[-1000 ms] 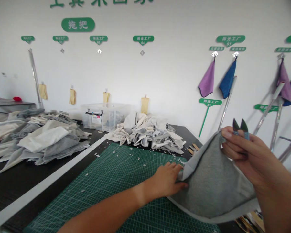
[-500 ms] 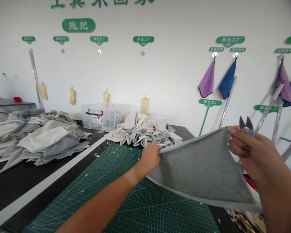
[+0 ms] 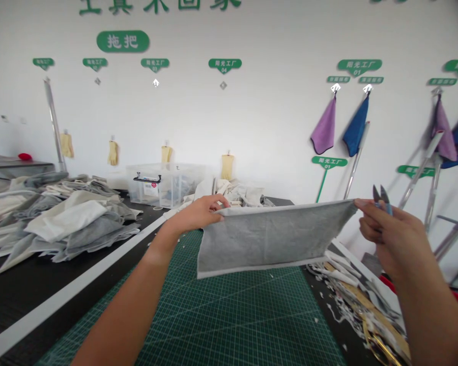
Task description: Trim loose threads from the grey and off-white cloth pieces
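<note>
A grey cloth point(image 3: 270, 236) with pale edges hangs stretched between my two hands above the green cutting mat point(image 3: 229, 315). The fingers of my left hand point(image 3: 200, 211) pinch its upper left corner. At the upper right corner, my right hand point(image 3: 395, 234) grips the cloth between thumb and finger. That same hand also holds small thread snips point(image 3: 382, 198), their two dark blades pointing up and apart. Behind the cloth and my left hand lies a partly hidden heap of grey and white cloths point(image 3: 244, 193).
A larger cloth pile point(image 3: 72, 218) lies at left, beside a clear plastic box point(image 3: 166, 185). White strip point(image 3: 80, 284) runs along the mat's left. On the right are scraps point(image 3: 339, 290) and gold-handled scissors point(image 3: 379, 345). Gloves, cloths and poles hang or lean at the wall.
My left hand has moved left and up, and the cloth now hangs flatter as a wide rectangle. My right hand keeps its hold on the corner and snips. The scraps at right are now more exposed.
</note>
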`<state>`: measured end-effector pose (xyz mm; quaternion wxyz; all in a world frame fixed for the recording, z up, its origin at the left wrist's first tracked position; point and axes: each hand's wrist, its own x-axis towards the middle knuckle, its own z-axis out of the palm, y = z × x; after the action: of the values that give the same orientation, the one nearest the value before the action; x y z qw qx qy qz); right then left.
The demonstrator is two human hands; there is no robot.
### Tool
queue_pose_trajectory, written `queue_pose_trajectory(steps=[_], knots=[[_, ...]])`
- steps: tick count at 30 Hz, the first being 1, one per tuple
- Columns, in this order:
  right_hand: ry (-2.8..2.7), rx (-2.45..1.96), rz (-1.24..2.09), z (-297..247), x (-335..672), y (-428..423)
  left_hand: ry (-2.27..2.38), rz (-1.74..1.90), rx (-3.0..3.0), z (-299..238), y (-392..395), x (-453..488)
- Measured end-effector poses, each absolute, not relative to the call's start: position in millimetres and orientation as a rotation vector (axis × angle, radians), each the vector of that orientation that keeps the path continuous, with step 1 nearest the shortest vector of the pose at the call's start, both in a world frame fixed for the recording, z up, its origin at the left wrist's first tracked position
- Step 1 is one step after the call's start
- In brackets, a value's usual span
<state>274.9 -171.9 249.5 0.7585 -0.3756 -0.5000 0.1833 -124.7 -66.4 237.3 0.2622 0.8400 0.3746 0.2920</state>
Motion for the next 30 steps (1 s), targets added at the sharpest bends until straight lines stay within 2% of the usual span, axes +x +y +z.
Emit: queue_pose_trajectory(steps=[12, 22, 30], knots=[[-1.053, -0.803, 0.415, 251.8, 280.2, -172.0, 0.904, 1.023, 1.945, 266.9, -99.2, -150.3], [-1.033, -0.794, 0.406, 253.3, 279.5, -173.6, 0.930, 1.021, 2.044, 261.0, -84.4, -156.5], [-1.051, -0.797, 0.420, 251.2, 285.6, -175.1, 0.864, 0.773, 2.106, 255.5, -80.3, -151.9]])
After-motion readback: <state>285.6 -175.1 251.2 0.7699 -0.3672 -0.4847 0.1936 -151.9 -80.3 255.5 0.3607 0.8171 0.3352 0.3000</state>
